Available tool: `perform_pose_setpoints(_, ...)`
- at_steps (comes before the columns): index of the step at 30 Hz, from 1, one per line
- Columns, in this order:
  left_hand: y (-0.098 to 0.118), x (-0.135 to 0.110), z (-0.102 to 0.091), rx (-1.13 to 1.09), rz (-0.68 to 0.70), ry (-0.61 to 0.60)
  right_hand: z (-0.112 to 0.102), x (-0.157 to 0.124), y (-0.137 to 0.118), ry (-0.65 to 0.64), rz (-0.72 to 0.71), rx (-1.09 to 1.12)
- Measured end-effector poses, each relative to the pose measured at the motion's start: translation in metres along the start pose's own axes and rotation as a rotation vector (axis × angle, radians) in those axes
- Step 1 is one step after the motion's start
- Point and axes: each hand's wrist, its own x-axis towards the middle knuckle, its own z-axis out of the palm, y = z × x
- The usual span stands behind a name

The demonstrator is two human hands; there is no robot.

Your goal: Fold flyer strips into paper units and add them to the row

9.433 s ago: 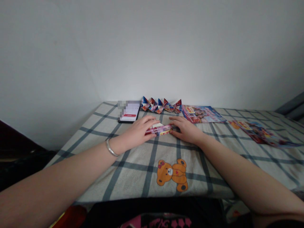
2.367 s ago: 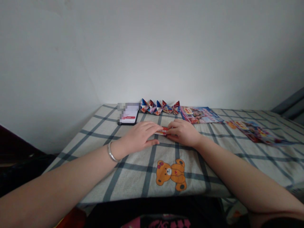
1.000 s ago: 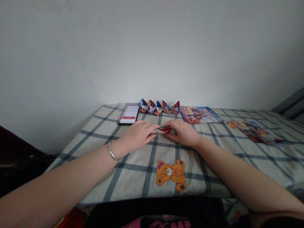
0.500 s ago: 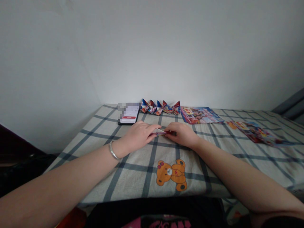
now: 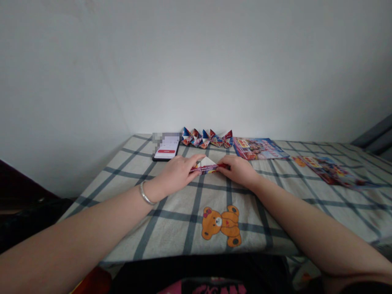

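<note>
Between my hands is a small piece of folded printed paper (image 5: 206, 165), with a pale triangular face on top and a purple-red patterned band along its near edge. My left hand (image 5: 180, 171) pinches its left end between thumb and fingers; a silver bangle circles that wrist. At the opposite end, my right hand (image 5: 239, 169) grips the paper with thumb and fingertips. Both hands rest low over the checked cloth (image 5: 171, 228). Fingers cover the paper's two ends.
Beyond my hands stands a row of folded paper shapes (image 5: 206, 139) near the wall. A phone (image 5: 167, 148) with a lit screen lies to their left. Colourful printed sheets (image 5: 260, 148) lie to their right, and another printed sheet (image 5: 335, 171) is farther right.
My hands have moved slightly apart, the right one a little to the right. More of the folded paper shows between them, its pale triangular face now turned up.
</note>
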Motion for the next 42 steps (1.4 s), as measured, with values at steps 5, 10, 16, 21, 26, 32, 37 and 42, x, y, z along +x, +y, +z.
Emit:
perform_pose_setpoints(5, 0.001, 0.000, -0.002, 0.014, 0.047, -0.033, 0.003, 0.000, 0.007, 0.020, 0.051, 0.042)
perform_pose_setpoints(10, 0.001, 0.000, -0.001, -0.024, 0.135, -0.068, 0.005, 0.000, 0.006, 0.103, 0.095, 0.030)
perform_pose_setpoints(16, 0.004, 0.003, -0.002, -0.111, 0.185, -0.033, 0.006, 0.000, 0.002, 0.117, 0.197, 0.046)
perform_pose_setpoints(21, 0.005, 0.003, -0.003, -0.108, 0.195, -0.024, 0.004, 0.000, 0.000, 0.128, 0.235, 0.034)
perform_pose_setpoints(26, 0.006, 0.003, -0.004, -0.124, 0.176, -0.029, 0.002, -0.001, -0.006, 0.026, 0.088, 0.078)
perform_pose_setpoints(32, 0.004, 0.001, -0.005, -0.181, 0.210, -0.036, 0.005, 0.001, -0.006, -0.014, -0.229, 0.184)
perform_pose_setpoints(37, 0.002, -0.002, -0.002, -0.187, 0.252, -0.046, 0.003, 0.001, -0.006, -0.034, -0.314, 0.269)
perform_pose_setpoints(42, 0.003, -0.005, 0.003, -0.108, 0.248, -0.048, 0.003, 0.001, -0.004, -0.029, -0.365, 0.328)
